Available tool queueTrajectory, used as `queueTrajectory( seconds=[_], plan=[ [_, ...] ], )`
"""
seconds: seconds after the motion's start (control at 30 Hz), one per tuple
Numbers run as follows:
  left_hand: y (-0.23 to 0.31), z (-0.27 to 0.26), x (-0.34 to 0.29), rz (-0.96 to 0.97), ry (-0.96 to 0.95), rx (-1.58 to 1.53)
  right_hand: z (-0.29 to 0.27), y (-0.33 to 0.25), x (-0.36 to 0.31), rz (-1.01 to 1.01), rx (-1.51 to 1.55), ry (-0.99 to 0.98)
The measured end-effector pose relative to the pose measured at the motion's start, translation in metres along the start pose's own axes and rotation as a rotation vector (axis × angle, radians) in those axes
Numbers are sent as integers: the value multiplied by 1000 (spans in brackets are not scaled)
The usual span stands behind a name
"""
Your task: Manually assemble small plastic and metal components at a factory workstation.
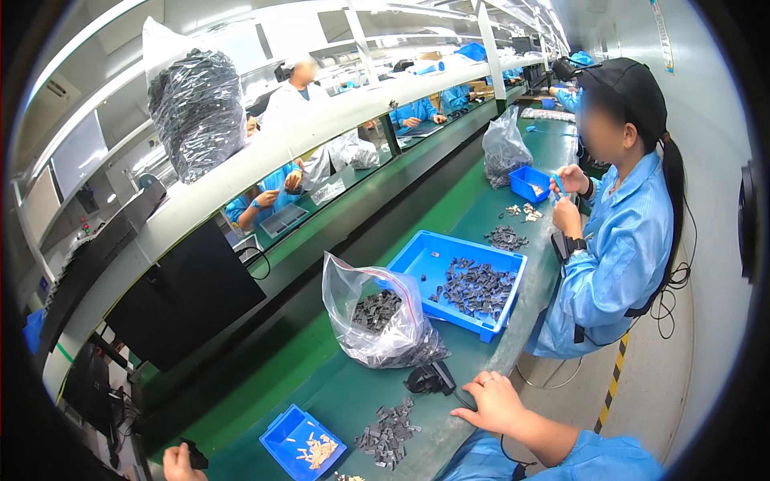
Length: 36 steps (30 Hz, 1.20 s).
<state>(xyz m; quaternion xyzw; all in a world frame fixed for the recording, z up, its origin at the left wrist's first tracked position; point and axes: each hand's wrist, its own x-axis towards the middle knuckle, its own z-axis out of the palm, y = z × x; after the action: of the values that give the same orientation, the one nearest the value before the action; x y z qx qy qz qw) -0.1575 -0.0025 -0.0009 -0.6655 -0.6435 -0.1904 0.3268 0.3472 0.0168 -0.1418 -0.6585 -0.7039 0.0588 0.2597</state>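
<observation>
At the lower left edge, my left hand (181,465) pinches a small black plastic part (195,454); most of that hand is cut off by the rim. My right hand (499,404) is at the front edge of the green bench, thumb and fingers apart. Beside its fingertips lies a black corded device (431,378), its cable running toward the hand. Between my hands, a small blue tray (277,439) holds pale beige pieces (319,452). A loose pile of small black parts (388,434) lies right of that tray.
A clear bag of black parts (374,311) stands beyond, against a large blue tray (405,255) of similar parts. To the right a co-worker in blue (634,240) handles a small blue item. A white shelf (265,136) runs along the left, above a dark panel (180,293).
</observation>
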Motion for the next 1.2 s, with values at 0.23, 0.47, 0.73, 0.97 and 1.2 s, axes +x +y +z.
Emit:
queueTrajectory(
  seconds=[0.23,0.47,0.73,0.97,1.2],
  plan=[
    [-5,66,-69,116,-154,-11,4,-12,13,56,-39,-52],
    [17,45,-81,-46,-331,-159,9,-11,16,55,-31,-16],
    [17,4,-71,-104,-667,-282,-2,-20,20,239,127,-62],
    [15,-7,-68,-78,-549,-236,-11,-10,17,273,197,-183],
    [7,-19,-56,-122,-618,-215,-70,42,-3,363,820,238]
  ],
)
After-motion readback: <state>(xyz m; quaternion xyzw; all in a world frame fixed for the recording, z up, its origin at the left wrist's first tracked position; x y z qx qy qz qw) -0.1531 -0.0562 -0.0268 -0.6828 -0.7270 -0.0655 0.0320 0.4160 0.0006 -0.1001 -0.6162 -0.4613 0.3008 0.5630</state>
